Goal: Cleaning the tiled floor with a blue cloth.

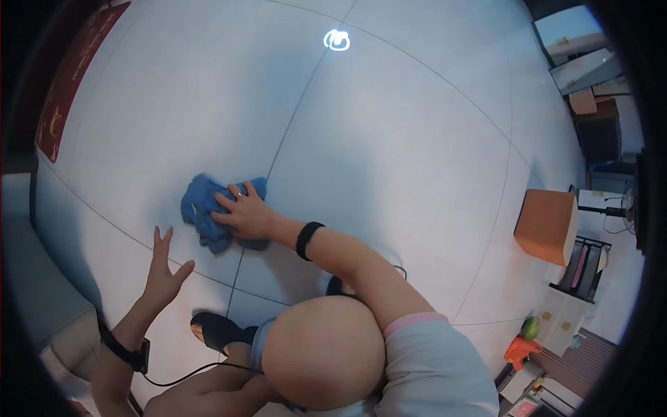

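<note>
1. The blue cloth lies crumpled on the white tiled floor, just left of a tile seam. It is soft and folded, and its long side runs from upper right to lower left.
2. The right hand presses flat on the cloth, fingers spread, with a black band on the wrist.
3. The left hand is open and holds nothing, just below and left of the cloth, fingers up.
4. An orange box stands far right of the cloth.
</note>
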